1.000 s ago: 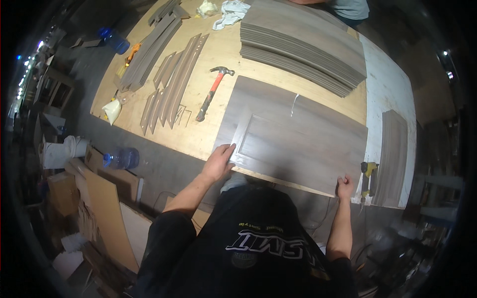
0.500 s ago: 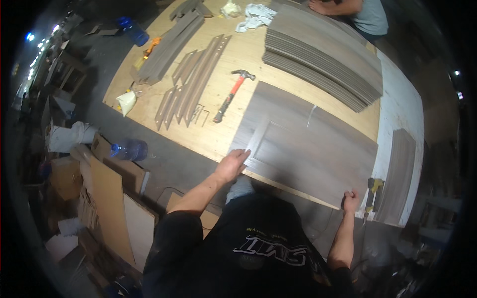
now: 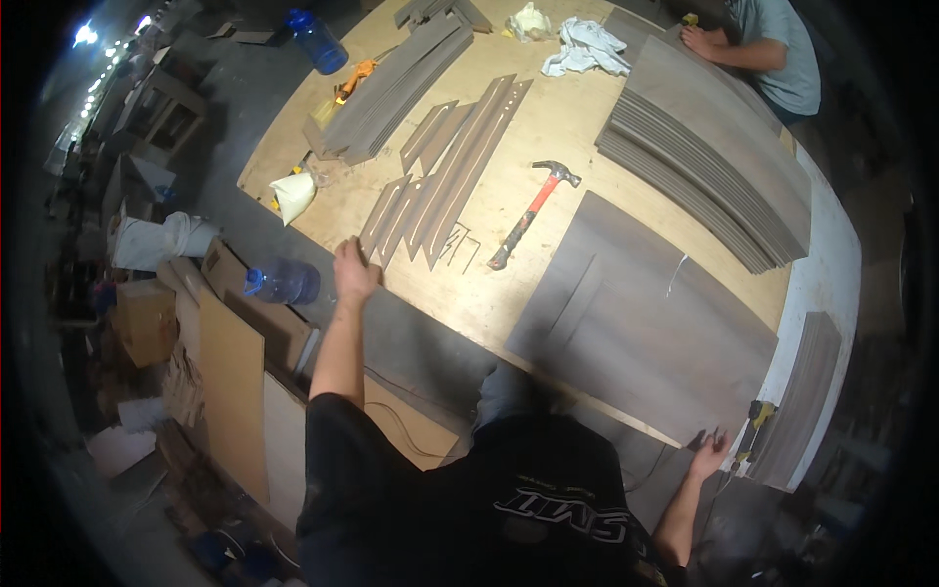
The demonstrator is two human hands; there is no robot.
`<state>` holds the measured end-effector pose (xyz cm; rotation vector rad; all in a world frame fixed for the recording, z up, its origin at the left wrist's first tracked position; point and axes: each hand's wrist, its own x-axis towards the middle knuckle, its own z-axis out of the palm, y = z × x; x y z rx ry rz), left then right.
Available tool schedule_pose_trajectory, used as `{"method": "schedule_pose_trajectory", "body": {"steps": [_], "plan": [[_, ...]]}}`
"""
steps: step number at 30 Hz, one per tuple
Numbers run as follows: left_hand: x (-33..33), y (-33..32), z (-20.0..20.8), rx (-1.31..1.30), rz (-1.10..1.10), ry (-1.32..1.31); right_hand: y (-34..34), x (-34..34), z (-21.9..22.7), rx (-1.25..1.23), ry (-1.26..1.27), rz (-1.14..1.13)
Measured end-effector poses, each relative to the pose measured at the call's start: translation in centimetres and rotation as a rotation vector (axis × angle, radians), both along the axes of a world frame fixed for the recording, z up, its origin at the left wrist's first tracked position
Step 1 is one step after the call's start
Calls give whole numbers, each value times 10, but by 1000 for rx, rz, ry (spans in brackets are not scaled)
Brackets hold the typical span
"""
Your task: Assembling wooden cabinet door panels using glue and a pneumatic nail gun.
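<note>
My left hand (image 3: pixel 355 269) is at the table's front edge, by the near ends of several narrow brown strips (image 3: pixel 399 213) with pale lines of what looks like glue. Its thumb and fingers are apart around the nearest strip end; whether they touch it I cannot make out. My right hand (image 3: pixel 708 456) is beside the near right corner of a grey-brown wood-grain panel (image 3: pixel 650 323), fingers apart and nothing in them. On the panel's left part lies a short strip (image 3: pixel 577 293). A hammer (image 3: pixel 531 215) with a red and black handle lies between strips and panel, near bent metal wires (image 3: pixel 465 245).
A tall stack of brown panels (image 3: pixel 704 166) stands at the far right, where another person's hand (image 3: pixel 702 41) rests. A yellow and black tool (image 3: pixel 758 419) is right of my right hand. Long boards (image 3: pixel 401 88), a white cloth (image 3: pixel 587 47) and a cream bag (image 3: pixel 293 196) lie around.
My left hand has left the panel's near left corner and moved left to the strips' ends. My right hand's fingers have opened by the panel's corner. The view has shifted left.
</note>
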<state>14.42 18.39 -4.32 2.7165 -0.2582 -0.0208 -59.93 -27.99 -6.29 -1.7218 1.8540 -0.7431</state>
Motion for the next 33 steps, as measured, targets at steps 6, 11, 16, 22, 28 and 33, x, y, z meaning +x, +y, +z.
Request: {"method": "schedule_pose_trajectory", "body": {"steps": [6, 11, 16, 22, 28, 33], "plan": [[52, 14, 18, 53, -93, 302, 12, 60, 35, -40, 162, 129], [59, 15, 18, 91, -127, 253, 28, 127, 57, -35, 89, 105], [31, -14, 46, -398, -112, 582, 59, 189, 98, -330, 225, 277], [-102, -103, 96, -663, -348, 1406, 119, 317, 132, -578, 73, 977], [-209, -235, 106, -397, -746, 2053, 129, 291, 170, -608, 107, 1023], [-247, -295, 99, -115, -841, 2384, 120, 213, 171, -533, 189, 863]]}}
